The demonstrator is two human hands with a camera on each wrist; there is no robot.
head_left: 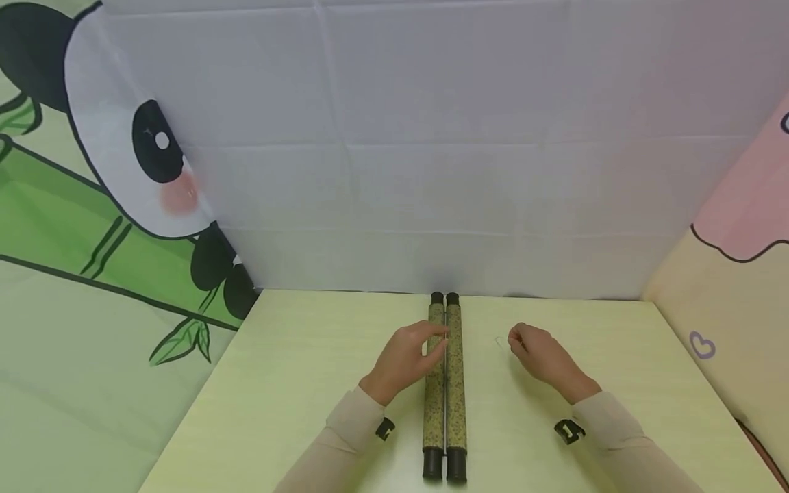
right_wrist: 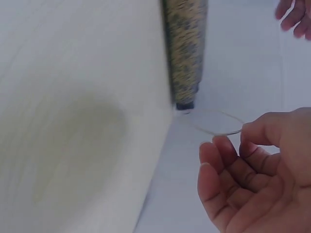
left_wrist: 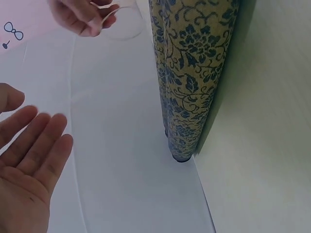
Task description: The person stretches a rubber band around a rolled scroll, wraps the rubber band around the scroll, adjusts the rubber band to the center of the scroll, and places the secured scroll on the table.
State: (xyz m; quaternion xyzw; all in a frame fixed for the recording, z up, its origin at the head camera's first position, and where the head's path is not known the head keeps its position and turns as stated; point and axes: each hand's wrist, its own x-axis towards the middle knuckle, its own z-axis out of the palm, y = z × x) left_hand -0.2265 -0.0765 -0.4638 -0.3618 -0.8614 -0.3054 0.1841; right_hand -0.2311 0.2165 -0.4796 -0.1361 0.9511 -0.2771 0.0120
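Observation:
Two rolled scrolls lie side by side on the table, a left scroll (head_left: 434,404) and a right scroll (head_left: 456,404). Both are covered in gold cloth with a dark floral pattern and have black end knobs. Over the upper half of the left scroll hovers my left hand (head_left: 402,357), palm inward and fingers relaxed; the left wrist view shows nothing in it. To the right of the scrolls, my right hand (head_left: 550,355) pinches a thin, pale, see-through rubber band (right_wrist: 221,134) between thumb and forefinger. The band hangs out as a loose loop toward the scrolls.
The pale wooden table (head_left: 296,383) ends at a white cloth backdrop (head_left: 394,171), which the scrolls' far knobs nearly reach. Printed side panels stand left, with a panda (head_left: 135,171), and right, in pink and cream (head_left: 740,287).

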